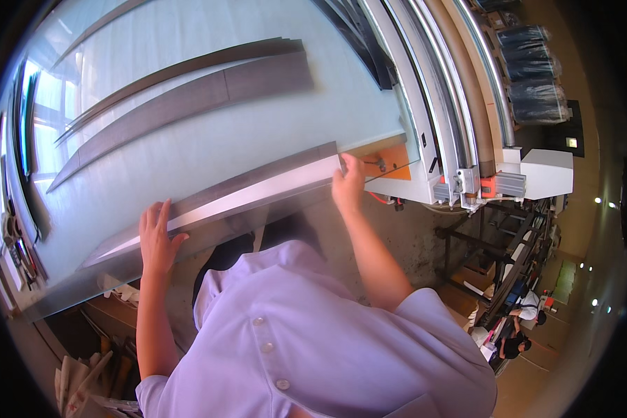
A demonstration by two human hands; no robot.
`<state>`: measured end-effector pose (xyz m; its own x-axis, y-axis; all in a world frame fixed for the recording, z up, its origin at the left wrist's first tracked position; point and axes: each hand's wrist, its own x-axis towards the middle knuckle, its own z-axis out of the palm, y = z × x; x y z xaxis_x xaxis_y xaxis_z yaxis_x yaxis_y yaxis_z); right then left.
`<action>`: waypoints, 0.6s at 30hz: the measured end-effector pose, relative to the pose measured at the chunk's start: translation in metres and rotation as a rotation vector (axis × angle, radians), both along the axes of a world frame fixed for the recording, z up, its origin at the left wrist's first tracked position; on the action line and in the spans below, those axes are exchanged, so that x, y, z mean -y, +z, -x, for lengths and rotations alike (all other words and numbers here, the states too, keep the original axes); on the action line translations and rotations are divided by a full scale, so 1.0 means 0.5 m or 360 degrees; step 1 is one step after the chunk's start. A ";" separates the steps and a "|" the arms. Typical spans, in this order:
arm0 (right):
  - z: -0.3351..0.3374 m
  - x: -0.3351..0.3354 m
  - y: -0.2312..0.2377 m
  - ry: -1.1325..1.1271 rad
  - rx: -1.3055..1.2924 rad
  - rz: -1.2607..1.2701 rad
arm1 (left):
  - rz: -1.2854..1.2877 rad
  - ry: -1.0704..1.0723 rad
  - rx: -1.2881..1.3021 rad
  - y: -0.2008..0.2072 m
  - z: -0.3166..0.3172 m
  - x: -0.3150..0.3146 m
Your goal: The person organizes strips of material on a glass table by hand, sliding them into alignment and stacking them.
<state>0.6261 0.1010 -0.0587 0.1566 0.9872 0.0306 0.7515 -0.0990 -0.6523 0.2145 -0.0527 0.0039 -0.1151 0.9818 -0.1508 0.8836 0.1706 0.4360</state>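
A long dark grey strip with a white band along its middle lies along the near edge of a glass-topped table. My left hand rests on the strip toward its left part, fingers stretched out and thumb apart. At the strip's right end, my right hand has its fingers and thumb closed on the corner. Farther back on the glass lie a wide grey strip and a narrower dark strip, roughly parallel to the one under my hands.
At the right stands a machine with long metal rollers and a white end housing. Dark strips lie at the table's far right. Tools sit at its left end. Black wrapped bundles and two people are farther right.
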 end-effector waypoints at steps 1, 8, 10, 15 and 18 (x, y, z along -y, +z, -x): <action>-0.019 0.007 -0.012 -0.0007 -0.0136 0.0107 | 0.0000 -0.0009 -0.0014 -0.004 0.002 0.002; -0.004 -0.007 0.041 0.0328 -0.0084 0.0209 | 0.0047 -0.0008 -0.0017 0.013 0.003 -0.002; 0.018 -0.032 0.095 0.0794 0.0173 0.0045 | 0.0070 -0.0027 -0.0017 0.021 0.000 -0.004; 0.048 -0.087 0.120 0.1804 0.0872 0.0056 | 0.0075 -0.0098 -0.0011 0.014 0.010 -0.009; 0.059 -0.105 0.121 0.1897 0.0953 0.0125 | 0.0094 -0.0121 -0.0002 0.015 0.013 -0.013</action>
